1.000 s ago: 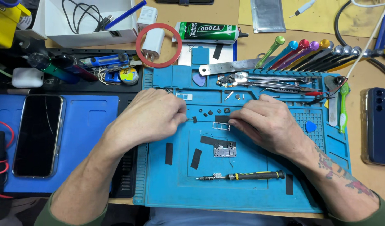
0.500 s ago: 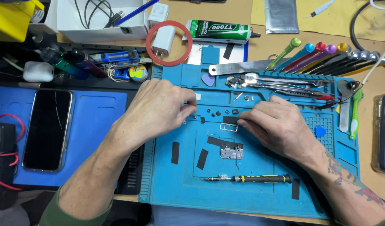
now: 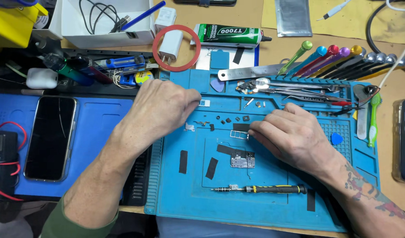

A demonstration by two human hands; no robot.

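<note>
We see right hand [image 3: 295, 136] nearer: fingers [image 3: 260, 128] pinched narrow, touching small metal tray [image 3: 239, 134], long axis left-right; left hand [image 3: 165, 110] fingers curled, grip unclear.

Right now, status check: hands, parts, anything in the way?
Left hand down on blue mat, fingers curled, hold unclear. Right hand fingertips at small metal parts. Screwdriver lies nearer the person, apart from both hands.

Bright even light, soft shadows (sharp focus)

A phone repair workbench: blue repair mat [image 3: 185, 198], opening tools [image 3: 339, 55], screwdriver [image 3: 264, 189].
</note>
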